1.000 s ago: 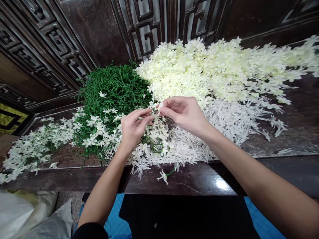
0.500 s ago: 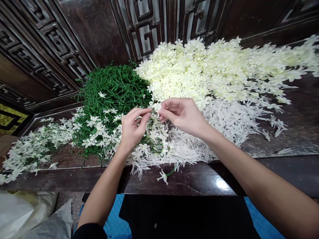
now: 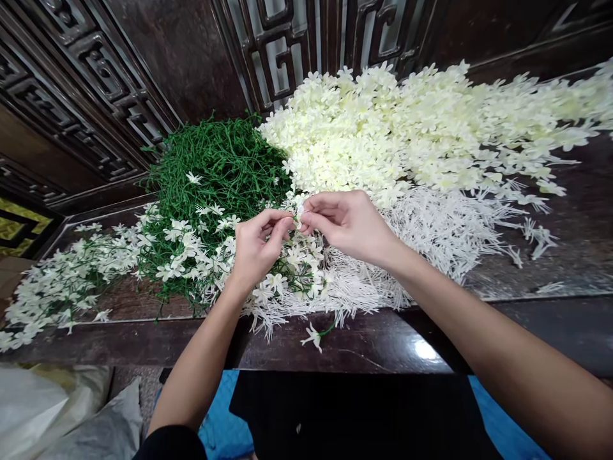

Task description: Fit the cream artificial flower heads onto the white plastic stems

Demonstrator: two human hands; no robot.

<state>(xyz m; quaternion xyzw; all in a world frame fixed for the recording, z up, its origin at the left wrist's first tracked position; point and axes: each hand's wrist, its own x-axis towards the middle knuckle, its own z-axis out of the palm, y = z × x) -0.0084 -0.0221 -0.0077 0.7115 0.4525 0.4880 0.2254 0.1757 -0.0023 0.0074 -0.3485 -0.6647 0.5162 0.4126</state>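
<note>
one flower (image 3: pixel 300 211) is pinched in the closed fingertips of left hand (image 3: pixel 256 246) and right hand (image 3: pixel 354 227), many blooms (image 3: pixel 45 291) seemingly finished, petals (image 3: pixel 373 134), stamens (image 3: pixel 431 230) and stems (image 3: pixel 215 160) left loose.

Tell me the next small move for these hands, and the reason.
Perhaps ease the small white piece in the right hand toward the left hand: both pinches nearly meet there, and white flowers on green stems lie close by. The grip hides whether anything is joined.

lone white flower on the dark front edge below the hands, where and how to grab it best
Probably pinch the white flower by its green stem, just behind the petals, from the near side: the slim stem lies exposed there, while the petals splay out.
</note>
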